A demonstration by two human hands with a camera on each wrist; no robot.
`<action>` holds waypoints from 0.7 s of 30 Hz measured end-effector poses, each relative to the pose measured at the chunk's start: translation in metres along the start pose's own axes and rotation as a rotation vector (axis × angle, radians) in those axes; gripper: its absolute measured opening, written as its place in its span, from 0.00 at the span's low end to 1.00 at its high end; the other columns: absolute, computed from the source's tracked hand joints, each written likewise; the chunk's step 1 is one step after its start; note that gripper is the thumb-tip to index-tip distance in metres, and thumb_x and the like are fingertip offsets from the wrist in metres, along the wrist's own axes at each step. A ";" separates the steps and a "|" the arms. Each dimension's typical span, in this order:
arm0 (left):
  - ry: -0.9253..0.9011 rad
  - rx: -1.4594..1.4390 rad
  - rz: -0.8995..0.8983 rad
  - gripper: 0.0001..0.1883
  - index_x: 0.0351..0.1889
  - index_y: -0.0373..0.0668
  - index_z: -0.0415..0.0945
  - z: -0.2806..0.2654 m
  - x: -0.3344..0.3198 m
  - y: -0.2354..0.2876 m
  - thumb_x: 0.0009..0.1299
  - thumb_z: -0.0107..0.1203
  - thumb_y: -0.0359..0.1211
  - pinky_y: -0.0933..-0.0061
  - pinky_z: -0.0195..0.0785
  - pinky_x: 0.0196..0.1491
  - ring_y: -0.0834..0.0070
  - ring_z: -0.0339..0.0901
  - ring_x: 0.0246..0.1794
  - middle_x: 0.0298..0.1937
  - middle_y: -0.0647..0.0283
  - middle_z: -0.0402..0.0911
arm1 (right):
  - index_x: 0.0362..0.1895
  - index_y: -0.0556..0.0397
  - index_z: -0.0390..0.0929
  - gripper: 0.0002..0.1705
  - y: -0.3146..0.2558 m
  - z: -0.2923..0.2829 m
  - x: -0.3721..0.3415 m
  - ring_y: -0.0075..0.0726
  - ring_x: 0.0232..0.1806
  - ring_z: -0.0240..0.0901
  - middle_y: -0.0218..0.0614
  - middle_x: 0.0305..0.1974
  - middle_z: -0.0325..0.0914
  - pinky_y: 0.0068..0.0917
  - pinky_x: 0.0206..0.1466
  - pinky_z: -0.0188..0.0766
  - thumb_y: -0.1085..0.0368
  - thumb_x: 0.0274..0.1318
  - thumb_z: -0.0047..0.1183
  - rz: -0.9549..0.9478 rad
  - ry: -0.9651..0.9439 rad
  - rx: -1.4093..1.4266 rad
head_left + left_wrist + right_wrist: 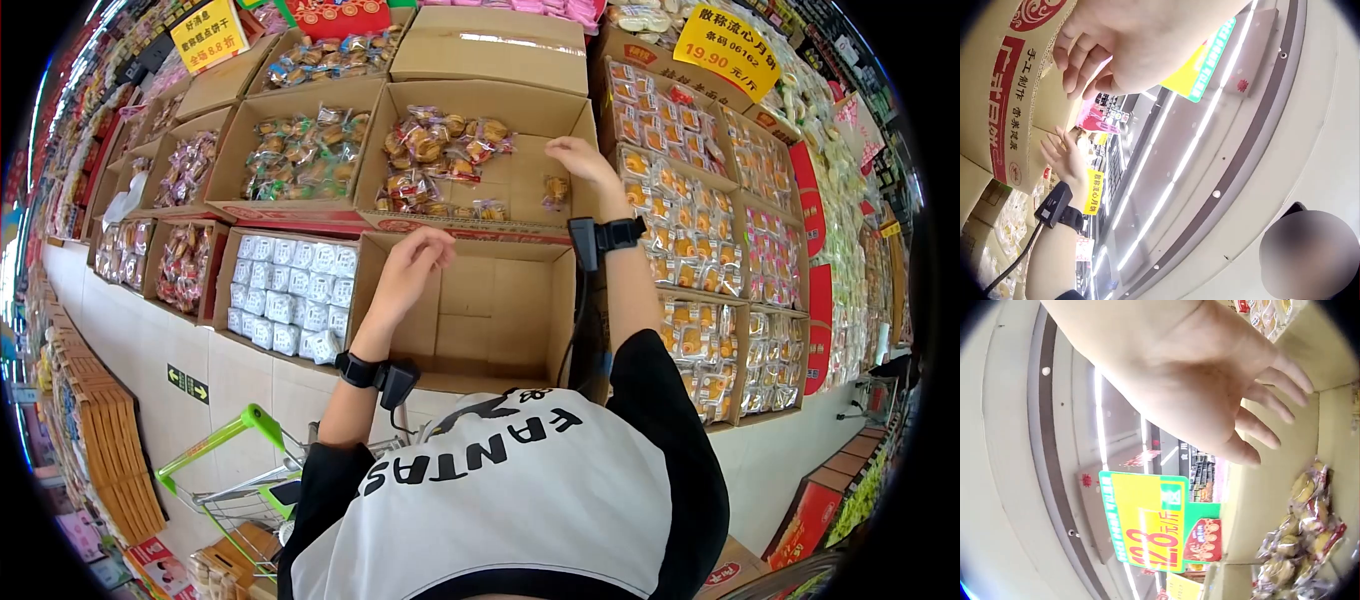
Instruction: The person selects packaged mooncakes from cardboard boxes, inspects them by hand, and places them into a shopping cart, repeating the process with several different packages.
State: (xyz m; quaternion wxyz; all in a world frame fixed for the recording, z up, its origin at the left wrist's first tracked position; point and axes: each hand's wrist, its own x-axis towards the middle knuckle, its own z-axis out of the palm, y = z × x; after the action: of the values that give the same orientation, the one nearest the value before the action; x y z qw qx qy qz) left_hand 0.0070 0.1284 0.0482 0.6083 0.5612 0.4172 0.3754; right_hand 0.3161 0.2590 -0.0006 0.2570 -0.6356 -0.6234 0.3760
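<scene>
My right hand is held over the right side of a cardboard box of wrapped pastries. Its fingers are spread and hold nothing, as the right wrist view also shows. Clear-wrapped pastries are heaped in the left part of this box, and a single wrapped pastry lies beneath the right hand. Loosely bent and holding nothing, the fingers of my left hand are above the left edge of a nearer cardboard box, whose bottom shows.
White-wrapped packets fill a box at left. Trays of packaged cakes stand at right. A yellow price sign rises behind them. The green-handled shopping cart is at lower left.
</scene>
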 end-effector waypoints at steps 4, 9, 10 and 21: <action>-0.050 0.058 0.002 0.08 0.36 0.37 0.71 -0.001 0.035 0.000 0.66 0.40 0.29 0.83 0.62 0.33 0.83 0.68 0.28 0.29 0.67 0.73 | 0.37 0.56 0.76 0.18 0.018 0.017 0.023 0.27 0.36 0.68 0.34 0.34 0.75 0.22 0.38 0.64 0.55 0.48 0.48 0.110 -0.065 -0.034; -0.151 0.077 -0.011 0.08 0.37 0.38 0.70 -0.006 0.094 -0.015 0.66 0.40 0.29 0.80 0.65 0.38 0.81 0.70 0.32 0.31 0.66 0.72 | 0.38 0.56 0.76 0.22 0.024 0.029 0.024 0.36 0.38 0.70 0.38 0.36 0.76 0.30 0.40 0.66 0.51 0.48 0.47 0.149 -0.228 -0.217; -0.156 0.080 -0.015 0.08 0.37 0.38 0.70 -0.006 0.106 -0.020 0.66 0.40 0.29 0.80 0.65 0.38 0.81 0.70 0.32 0.31 0.66 0.72 | 0.39 0.56 0.75 0.23 0.017 0.028 0.019 0.37 0.39 0.70 0.40 0.36 0.76 0.32 0.41 0.65 0.50 0.48 0.46 0.212 -0.242 -0.241; -0.356 0.695 -0.303 0.17 0.35 0.33 0.73 0.011 0.192 -0.090 0.61 0.44 0.39 0.74 0.63 0.35 0.72 0.71 0.31 0.29 0.56 0.74 | 0.35 0.61 0.74 0.30 0.062 0.045 0.054 0.44 0.33 0.71 0.46 0.33 0.75 0.38 0.36 0.67 0.43 0.44 0.48 0.474 -0.306 -0.197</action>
State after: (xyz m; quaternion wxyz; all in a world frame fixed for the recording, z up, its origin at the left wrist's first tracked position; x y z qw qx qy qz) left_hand 0.0878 0.2942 -0.0574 0.4936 0.7215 0.4854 0.0154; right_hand 0.3140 0.2998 -0.0844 0.0023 -0.7213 -0.5225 0.4546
